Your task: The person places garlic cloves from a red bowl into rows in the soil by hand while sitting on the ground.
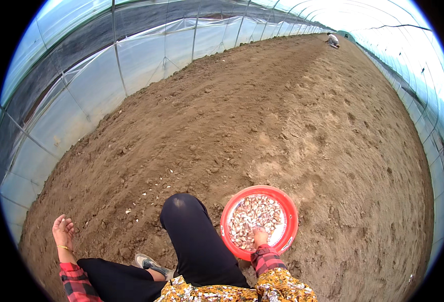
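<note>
A red plastic basin of garlic cloves stands on the soil beside my bent knee. My right hand reaches into the cloves near the basin's lower side; its fingertips are sunk among them, so any grip is hidden. Off to the far left, my left hand is raised above the soil with its fingers curled; whether something small is between them cannot be made out. Several pale cloves lie scattered on the brown soil between my left hand and my knee.
My shoe rests on the ground between my legs. Plastic sheeting on metal poles runs along the left side of the tunnel greenhouse, and more sheeting curves along the right. Another person crouches far down the soil bed.
</note>
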`<state>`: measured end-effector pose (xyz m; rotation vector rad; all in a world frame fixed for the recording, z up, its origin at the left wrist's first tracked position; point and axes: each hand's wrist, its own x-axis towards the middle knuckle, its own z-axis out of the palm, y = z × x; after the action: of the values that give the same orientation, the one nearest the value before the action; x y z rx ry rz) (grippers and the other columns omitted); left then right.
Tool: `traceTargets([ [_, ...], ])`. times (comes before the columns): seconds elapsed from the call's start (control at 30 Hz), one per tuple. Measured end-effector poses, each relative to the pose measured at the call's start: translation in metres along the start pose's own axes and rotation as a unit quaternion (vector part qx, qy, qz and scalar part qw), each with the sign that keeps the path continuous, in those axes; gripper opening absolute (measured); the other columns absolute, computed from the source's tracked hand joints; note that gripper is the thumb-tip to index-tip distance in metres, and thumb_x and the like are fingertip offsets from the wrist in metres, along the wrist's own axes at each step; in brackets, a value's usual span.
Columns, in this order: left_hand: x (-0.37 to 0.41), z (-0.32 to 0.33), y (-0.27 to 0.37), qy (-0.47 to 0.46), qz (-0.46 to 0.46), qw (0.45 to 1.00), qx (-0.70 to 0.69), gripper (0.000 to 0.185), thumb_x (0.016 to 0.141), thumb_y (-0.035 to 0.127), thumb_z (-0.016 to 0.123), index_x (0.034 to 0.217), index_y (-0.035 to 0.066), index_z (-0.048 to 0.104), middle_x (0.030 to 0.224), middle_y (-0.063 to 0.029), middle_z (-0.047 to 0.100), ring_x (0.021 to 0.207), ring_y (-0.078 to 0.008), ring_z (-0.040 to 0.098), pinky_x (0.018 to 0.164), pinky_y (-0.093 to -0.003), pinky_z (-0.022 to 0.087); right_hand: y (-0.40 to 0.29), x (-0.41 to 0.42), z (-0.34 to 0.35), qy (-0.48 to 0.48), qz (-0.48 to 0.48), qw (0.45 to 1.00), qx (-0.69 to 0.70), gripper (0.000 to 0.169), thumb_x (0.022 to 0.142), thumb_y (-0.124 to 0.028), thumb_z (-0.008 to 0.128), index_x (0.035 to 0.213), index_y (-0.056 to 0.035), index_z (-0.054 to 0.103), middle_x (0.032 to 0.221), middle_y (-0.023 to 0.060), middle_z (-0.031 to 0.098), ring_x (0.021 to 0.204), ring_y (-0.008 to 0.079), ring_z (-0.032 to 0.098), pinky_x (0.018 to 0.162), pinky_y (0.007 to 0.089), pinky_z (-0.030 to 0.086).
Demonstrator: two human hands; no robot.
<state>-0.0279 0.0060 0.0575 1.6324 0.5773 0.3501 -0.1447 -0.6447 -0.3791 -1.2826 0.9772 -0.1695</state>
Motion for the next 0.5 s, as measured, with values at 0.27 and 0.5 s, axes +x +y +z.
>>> traceTargets([
  [0.27,-0.042,0.083,0.072,-0.142,0.059,0.986,-0.063,0.020,0.090,0.017,0.054,0.108,0.008,0.055,0.083,-0.0012,0.063,0.068,-0.0076,0.059,0.055,-0.0195,0.049,-0.014,-0.001,-0.069,-0.234,0.134,0.754,0.599,0.034,0.082,-0.018,0.063,0.114,-0.0121,0.052,0.090,0.0096,0.059,0.075,0.0258,0.059,0.057,0.0317,0.051],
  [0.5,-0.078,0.158,0.130,-0.309,0.153,0.938,-0.027,0.022,0.090,0.014,0.052,0.110,0.004,0.054,0.086,-0.0023,0.062,0.072,-0.0080,0.059,0.061,-0.0193,0.047,-0.070,-0.059,-0.049,0.023,0.176,0.775,0.606,0.033,0.084,-0.019,0.061,0.116,-0.0146,0.053,0.088,0.0135,0.055,0.075,0.0236,0.056,0.053,0.0265,0.050],
])
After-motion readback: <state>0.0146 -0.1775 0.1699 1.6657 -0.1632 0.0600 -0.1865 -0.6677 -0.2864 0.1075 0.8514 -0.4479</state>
